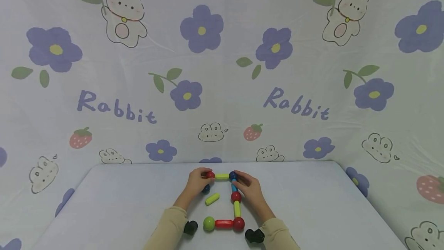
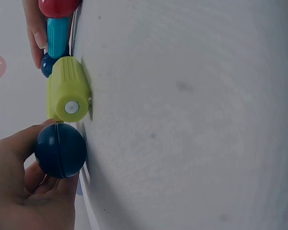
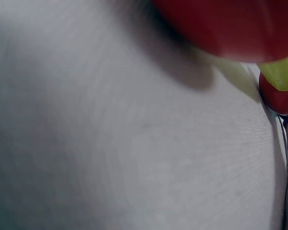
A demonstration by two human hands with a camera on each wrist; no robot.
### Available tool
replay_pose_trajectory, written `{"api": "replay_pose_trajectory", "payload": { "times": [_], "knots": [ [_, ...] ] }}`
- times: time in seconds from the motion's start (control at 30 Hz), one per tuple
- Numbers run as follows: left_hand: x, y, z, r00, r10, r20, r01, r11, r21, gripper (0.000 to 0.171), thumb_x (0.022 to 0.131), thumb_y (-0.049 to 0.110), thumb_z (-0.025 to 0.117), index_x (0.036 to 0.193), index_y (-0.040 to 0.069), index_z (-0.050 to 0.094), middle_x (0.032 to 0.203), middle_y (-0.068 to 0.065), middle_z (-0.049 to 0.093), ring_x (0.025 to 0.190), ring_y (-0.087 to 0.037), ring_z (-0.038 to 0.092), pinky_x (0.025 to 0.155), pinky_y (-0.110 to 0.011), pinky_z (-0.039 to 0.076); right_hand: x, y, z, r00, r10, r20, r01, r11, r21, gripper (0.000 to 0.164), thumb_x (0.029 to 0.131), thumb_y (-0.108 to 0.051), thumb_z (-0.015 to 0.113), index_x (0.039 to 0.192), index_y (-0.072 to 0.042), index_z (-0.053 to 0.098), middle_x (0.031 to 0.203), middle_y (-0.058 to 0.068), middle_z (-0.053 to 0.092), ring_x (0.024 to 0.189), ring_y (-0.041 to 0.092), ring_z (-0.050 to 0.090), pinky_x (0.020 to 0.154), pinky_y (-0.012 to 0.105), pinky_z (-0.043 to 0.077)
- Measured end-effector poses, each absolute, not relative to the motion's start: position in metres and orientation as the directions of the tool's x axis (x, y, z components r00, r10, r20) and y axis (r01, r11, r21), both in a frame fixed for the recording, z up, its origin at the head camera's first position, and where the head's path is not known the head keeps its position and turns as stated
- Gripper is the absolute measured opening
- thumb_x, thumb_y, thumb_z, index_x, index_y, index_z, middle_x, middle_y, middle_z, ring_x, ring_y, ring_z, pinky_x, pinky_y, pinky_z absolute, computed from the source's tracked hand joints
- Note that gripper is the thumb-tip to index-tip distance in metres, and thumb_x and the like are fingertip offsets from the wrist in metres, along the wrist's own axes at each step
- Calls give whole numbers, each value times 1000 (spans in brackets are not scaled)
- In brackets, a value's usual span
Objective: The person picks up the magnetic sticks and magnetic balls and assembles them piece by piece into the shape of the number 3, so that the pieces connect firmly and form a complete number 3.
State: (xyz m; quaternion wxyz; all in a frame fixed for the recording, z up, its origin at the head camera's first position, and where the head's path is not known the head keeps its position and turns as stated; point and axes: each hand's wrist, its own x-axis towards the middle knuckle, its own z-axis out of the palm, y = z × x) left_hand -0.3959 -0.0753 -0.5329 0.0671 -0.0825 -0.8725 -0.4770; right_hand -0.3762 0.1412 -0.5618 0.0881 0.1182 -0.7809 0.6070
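At the far left corner of a ball-and-rod chain, my left hand (image 1: 197, 183) grips a red ball (image 1: 211, 175). A loose dark blue ball (image 2: 61, 151) is close beside that hand's fingers. My right hand (image 1: 252, 190) holds the dark blue ball (image 1: 232, 175) at the far right corner, its thumb near the light blue rod (image 1: 234, 186). Between the two corner balls runs a yellow-green rod (image 1: 222, 176). Down the right side come a red ball (image 1: 236, 196), another yellow-green rod (image 1: 237, 209) and a red corner ball (image 1: 238, 224).
A red rod (image 1: 224, 224) joins the near red corner to a green ball (image 1: 209, 223). One loose yellow-green rod (image 1: 212, 199) lies inside the shape on the white table (image 1: 121, 203). Black wrist devices (image 1: 254, 236) sit by both sleeves. Behind the table hangs a patterned cloth (image 1: 222, 68).
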Motion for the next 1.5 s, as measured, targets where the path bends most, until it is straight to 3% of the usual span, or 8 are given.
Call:
{"api": "replay_pose_trajectory", "payload": {
  "times": [0.2,0.8,1.17,1.5],
  "knots": [
    [-395,-76,-534,-979,81,188,202,526,826,36,81,5,76,115,-3,67,112,-21,68,106,-33,67,92,-41,57,-375,139,-559,-979,-53,197,-204,204,-958,43,90,-11,68,132,-9,60,142,14,55,133,31,52,106,33,45],
    [-384,-82,-530,-958,73,279,282,435,855,48,86,9,73,130,-1,58,133,-19,60,123,-34,58,107,-45,47,-373,139,-557,-979,-49,197,-203,211,-956,43,90,-9,68,132,-8,60,141,15,55,132,32,52,106,33,45],
    [-369,-75,-522,-938,52,343,334,400,853,48,85,6,73,131,4,58,131,-17,62,122,-33,59,105,-46,48,-373,139,-556,-981,-53,188,-195,190,-962,43,89,-8,69,132,-8,60,142,13,55,133,30,52,106,32,45],
    [-349,-73,-517,-940,99,326,339,364,867,46,87,15,72,131,5,58,131,-15,62,122,-34,59,105,-48,48,-376,139,-556,-972,-75,224,-234,185,-954,44,90,-4,66,133,2,56,142,23,53,133,39,50,107,40,44]
  ]
}}
